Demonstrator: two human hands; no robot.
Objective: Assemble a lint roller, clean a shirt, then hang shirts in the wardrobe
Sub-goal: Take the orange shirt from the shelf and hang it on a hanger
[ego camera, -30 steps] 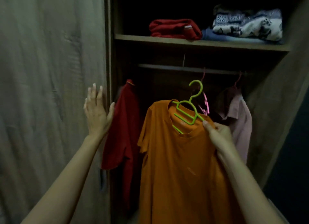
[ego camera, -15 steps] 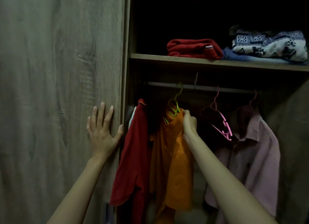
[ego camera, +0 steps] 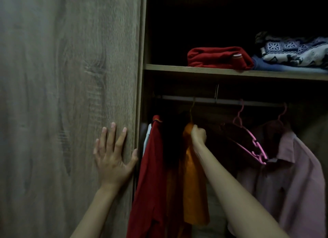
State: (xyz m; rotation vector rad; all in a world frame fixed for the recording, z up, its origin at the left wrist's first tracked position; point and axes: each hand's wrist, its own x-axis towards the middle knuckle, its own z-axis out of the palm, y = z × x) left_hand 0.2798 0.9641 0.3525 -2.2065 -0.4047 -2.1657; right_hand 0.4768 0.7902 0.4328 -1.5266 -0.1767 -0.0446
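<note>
An orange shirt hangs edge-on inside the wardrobe, its green hanger hook up at the metal rail. My right hand reaches in and grips the shirt's top at the hanger, fingers curled. My left hand rests flat with spread fingers on the wooden wardrobe door, thumb at the door's edge. A red shirt hangs just left of the orange one. The hanger's body is hidden in shadow.
A pink shirt hangs at the right, with a bare pink hanger tilted beside it. Above the rail, a shelf carries a folded red garment and a patterned folded pile. The wardrobe interior is dark.
My right hand has carried the orange shirt from in front of the wardrobe into it and up to the rail, turning it edge-on. The left hand settled lower on the door.
</note>
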